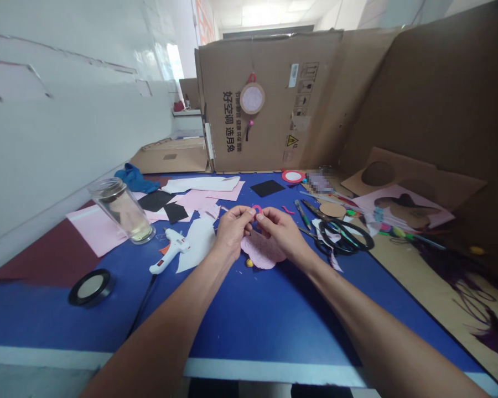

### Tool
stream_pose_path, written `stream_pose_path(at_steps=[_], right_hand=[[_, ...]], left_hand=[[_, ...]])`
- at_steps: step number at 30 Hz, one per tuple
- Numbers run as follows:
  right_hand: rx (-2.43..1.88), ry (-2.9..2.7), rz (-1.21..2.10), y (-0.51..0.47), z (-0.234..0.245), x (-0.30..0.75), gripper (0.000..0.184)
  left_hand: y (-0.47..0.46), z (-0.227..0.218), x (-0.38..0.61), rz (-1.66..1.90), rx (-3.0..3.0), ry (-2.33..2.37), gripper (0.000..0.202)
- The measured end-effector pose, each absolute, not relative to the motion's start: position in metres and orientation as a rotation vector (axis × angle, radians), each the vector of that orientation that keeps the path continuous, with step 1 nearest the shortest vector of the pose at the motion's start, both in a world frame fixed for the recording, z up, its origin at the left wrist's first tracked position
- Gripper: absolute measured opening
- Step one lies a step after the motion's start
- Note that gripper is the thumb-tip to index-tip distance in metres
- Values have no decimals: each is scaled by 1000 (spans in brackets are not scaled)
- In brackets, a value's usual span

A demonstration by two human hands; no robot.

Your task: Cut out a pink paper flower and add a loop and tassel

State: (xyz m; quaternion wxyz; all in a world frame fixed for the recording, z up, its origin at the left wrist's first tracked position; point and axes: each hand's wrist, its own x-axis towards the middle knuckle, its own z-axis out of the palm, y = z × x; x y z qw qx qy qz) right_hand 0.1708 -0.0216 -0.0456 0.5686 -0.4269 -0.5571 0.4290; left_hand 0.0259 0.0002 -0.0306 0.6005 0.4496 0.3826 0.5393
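Pink loop (pixel 257 209) pinched between left hand (pixel 231 229) and right hand (pixel 283 232); glue gun (pixel 170 250), scissors (pixel 344 235) alongside.

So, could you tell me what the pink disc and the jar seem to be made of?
The pink disc, under the left hand and right hand that pinch a small pink loop, looks like thin matte paper or felt; which is unclear. The jar looks like clear glass, possibly plastic: see-through with glossy highlights.
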Motion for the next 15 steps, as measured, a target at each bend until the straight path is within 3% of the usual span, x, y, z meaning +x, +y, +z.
stream_pose_path(at_steps=[15], right_hand=[[-1012,-1301,995,-25,-41,171,45]], left_hand=[[-1,-28,26,1260,1079,890,23]])
